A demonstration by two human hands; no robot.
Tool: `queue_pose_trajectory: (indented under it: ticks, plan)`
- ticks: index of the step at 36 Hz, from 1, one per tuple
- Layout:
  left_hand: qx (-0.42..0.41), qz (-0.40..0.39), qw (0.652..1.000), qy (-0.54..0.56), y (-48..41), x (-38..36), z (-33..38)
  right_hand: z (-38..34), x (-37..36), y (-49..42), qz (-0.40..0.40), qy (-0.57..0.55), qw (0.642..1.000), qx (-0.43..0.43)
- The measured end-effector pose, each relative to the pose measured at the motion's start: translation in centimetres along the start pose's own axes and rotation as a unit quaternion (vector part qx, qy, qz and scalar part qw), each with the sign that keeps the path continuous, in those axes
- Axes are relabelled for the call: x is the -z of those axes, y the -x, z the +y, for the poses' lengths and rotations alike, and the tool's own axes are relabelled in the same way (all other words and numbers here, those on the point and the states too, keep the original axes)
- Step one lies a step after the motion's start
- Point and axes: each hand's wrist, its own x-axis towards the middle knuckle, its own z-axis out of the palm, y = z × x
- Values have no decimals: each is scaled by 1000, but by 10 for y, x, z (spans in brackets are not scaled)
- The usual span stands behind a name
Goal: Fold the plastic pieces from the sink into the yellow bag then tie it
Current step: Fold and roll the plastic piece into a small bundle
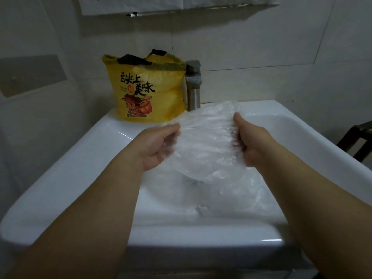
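A clear, crinkled plastic piece is stretched above the white sink between both hands. My left hand grips its left edge with curled fingers. My right hand grips the right edge, thumb pointing up. More clear plastic pieces lie in the basin underneath. The yellow bag with black handles and a cartoon print stands upright on the sink's back left ledge, its mouth loosely open.
A steel faucet rises just right of the bag. Tiled walls surround the sink. A dark wooden piece of furniture shows at the right edge, and a shelf or cabinet edge hangs above.
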Motion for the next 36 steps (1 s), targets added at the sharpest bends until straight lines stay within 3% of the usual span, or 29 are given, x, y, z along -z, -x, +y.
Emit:
queue_pose_trajectory:
  ticks: [4,9,12,15,18,22,26,29,31,36]
  plan:
    - [-27,71,996,51,-3,7,4,-5,3,2,-65,-77,993,-57]
    - [-47,91,991,86,-3,8,4,-7,4,2,-164,-94,981,53]
    - [-62,53,981,178,-2,10,8,-6,0,6,-154,-70,980,106]
    - [-95,-13,974,206,-4,15,11,-8,-1,3,-128,-85,983,100]
    - [-113,-26,980,160,2,11,13,-10,2,3,-160,-76,981,74]
    - [-118,-14,989,89,3,12,14,-10,7,5,-192,17,977,92]
    - [-164,36,984,-60,2,13,9,-6,9,0,-158,135,970,129]
    - [-233,86,937,-246,1,12,0,-1,10,-4,-98,252,943,192]
    - [-267,114,900,-324,1,12,-4,1,12,-5,-54,363,899,239]
    - [-317,164,856,-374,0,15,-5,2,16,-13,8,448,832,327]
